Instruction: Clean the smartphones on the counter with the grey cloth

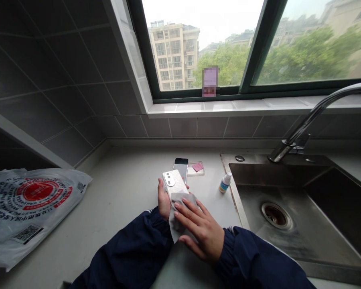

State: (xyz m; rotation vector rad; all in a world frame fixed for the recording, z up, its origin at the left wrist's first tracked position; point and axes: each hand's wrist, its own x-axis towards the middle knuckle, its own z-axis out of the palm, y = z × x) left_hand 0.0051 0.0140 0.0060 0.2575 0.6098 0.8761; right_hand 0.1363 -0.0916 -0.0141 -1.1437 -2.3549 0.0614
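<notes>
Pearly white smartphone with a round silver camera bump [175, 181] is lying back-up in the person's left hand [164, 199], and that grip is closed, palm and fingers wrapped under the phone's lower end. Right hand [203, 235] sits on top with a soft grey microfibre cloth [175, 228] bunched under its fingers, pressed against the lower part of the phone's back. Thumb's tucked under the cloth, so that grip is half-closed on the fabric. Both arms are in navy sleeves with white-striped cuffs [129, 249].

Just behind the phone, a second slim phone with a dark glossy face [180, 167] lies on the pale counter [129, 192], right beside a clear rectangular tray [191, 171] holding a pink square piece [197, 167]. Small white dropper bottle with a blue-and-yellow label [225, 183] stands to the right, near the stainless steel sink [276, 168] and its curved chrome faucet [307, 120]. Off left there's a white plastic bag with a big red round logo and QR codes [33, 212]. Its print is too small to read, same for the bottle label.
</notes>
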